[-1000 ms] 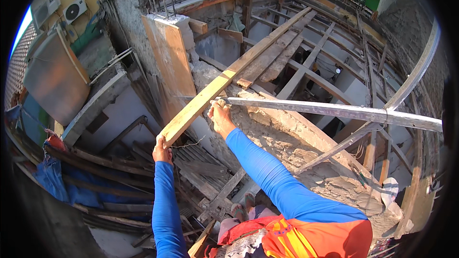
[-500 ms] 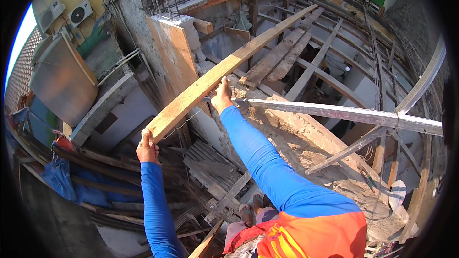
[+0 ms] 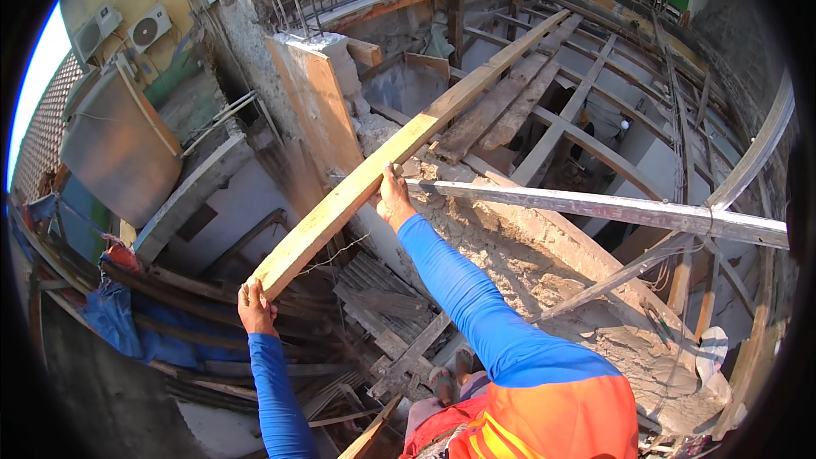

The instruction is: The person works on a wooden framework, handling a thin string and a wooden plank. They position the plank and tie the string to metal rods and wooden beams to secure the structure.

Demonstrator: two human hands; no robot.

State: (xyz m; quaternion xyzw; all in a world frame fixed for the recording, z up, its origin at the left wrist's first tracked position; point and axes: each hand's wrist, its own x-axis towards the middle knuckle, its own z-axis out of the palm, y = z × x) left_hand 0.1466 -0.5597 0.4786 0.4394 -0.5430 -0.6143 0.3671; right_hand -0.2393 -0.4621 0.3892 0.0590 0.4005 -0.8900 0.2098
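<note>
A long, light-brown wooden beam (image 3: 410, 137) runs slantwise from my hands toward the far right, over the roof framing. My left hand (image 3: 257, 308) is closed around its near end. Farther along, my right hand (image 3: 393, 197) grips the beam's right edge, with its thumb on the upper face. A thin bent wire (image 3: 336, 253) sticks out beside the beam between my hands. Just right of my right hand begins a grey metal bar (image 3: 561, 202) that stretches off to the right.
Rough masonry (image 3: 518, 259) lies below my right arm. Weathered planks (image 3: 493, 106) and crossing rafters (image 3: 586, 76) span a deep opening. A plywood panel (image 3: 319, 102) stands against the wall. Pliers (image 3: 656, 323) rest at the lower right. Loose boards (image 3: 408, 355) lie near my feet, with a blue tarp (image 3: 106, 323) at left.
The beam's near end has shifted slightly down and left in the picture, with both hands still on it. My right hand sits slightly lower. The whole view has tilted a little.
</note>
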